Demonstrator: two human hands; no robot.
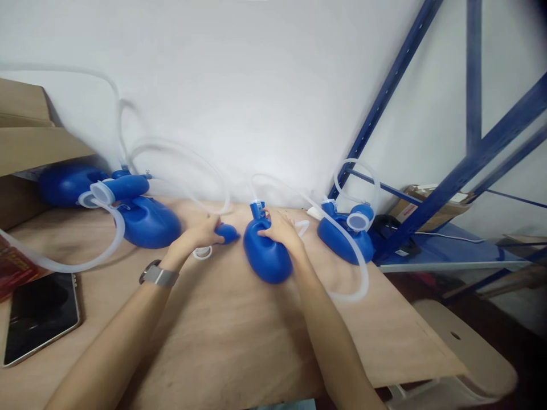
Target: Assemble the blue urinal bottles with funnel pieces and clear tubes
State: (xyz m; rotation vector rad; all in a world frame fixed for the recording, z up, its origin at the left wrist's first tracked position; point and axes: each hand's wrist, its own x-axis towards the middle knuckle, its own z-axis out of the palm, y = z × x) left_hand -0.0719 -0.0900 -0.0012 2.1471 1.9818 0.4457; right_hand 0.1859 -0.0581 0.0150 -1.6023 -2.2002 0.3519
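Note:
On the wooden table, a blue plastic bottle (269, 263) with a loop handle lies in front of me, its neck pointing toward the wall. My right hand (281, 226) is closed around its handle, near the neck. To its left, my left hand (207, 230) grips a small rounded blue plastic piece (228, 233) with a narrow tip; the fingers hide part of it. A white ring (202, 252) lies just below that hand. Clear tubing (299, 196) runs behind the bottle toward the right.
More blue bottles with tubing stand at the left (149, 222) and right (337, 242). A cardboard box (38, 148) is at the far left, above a tablet (43, 313). Blue metal shelving (453, 199) and a beige stool (465, 341) are beyond the table's right edge.

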